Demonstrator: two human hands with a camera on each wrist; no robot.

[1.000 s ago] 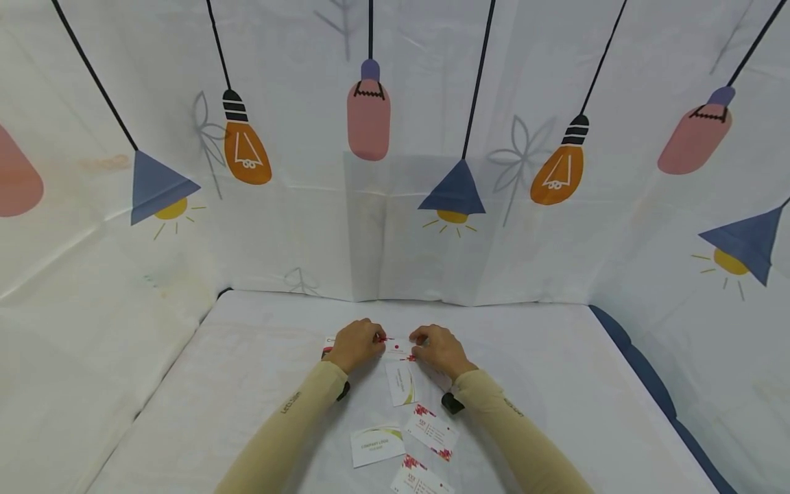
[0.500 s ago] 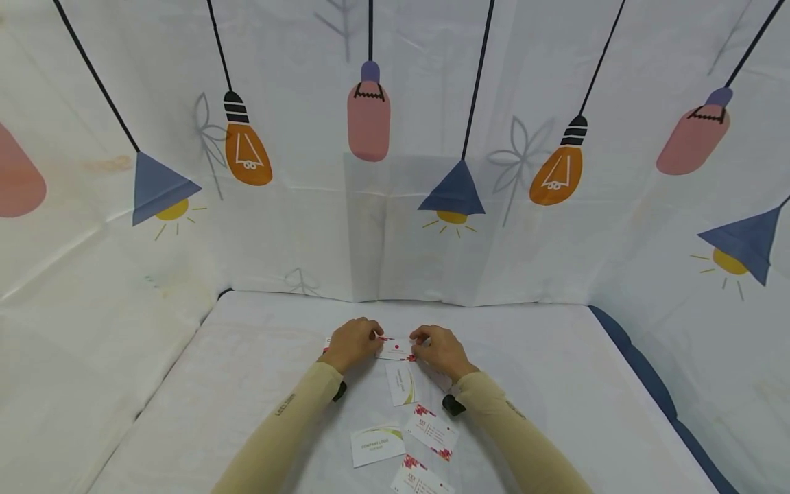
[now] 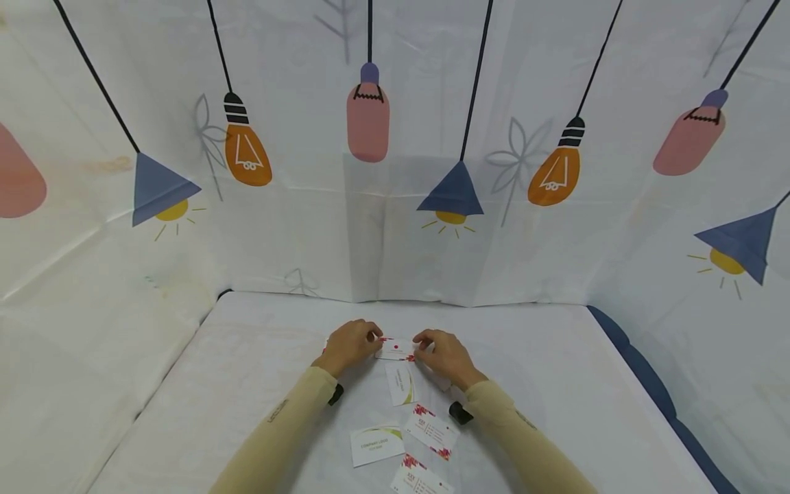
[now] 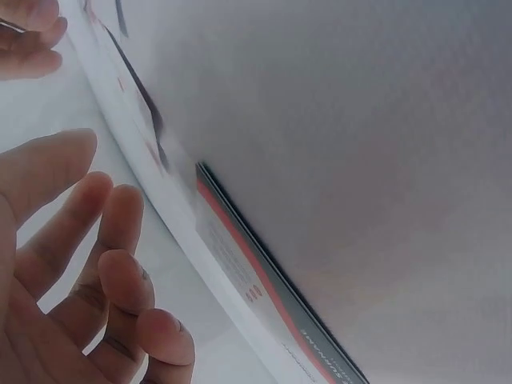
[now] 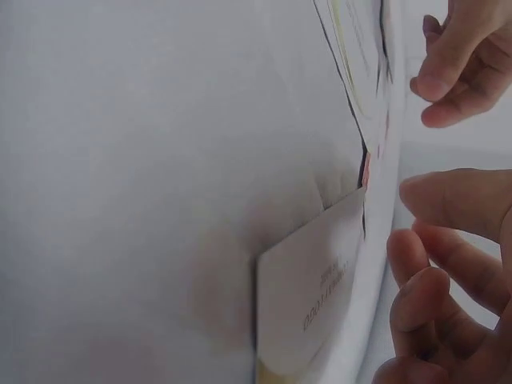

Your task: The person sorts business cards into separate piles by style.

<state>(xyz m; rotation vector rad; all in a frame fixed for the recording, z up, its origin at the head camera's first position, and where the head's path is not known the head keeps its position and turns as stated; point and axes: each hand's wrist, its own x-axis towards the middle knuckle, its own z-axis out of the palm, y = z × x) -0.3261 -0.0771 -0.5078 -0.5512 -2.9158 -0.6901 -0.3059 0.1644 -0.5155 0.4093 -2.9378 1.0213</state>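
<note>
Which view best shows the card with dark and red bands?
Left wrist: there the card shows its bands and "SURNAME". The head view has only a sliver beside the left hand; the right wrist view shows nothing identifiable of it.

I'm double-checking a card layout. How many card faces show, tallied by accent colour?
Red-splashed cards: 3
Green-yellow cards: 3
Grey-and-red card: 1
Total: 7 visible faces; anything stacked underneath cannot be counted.
</note>
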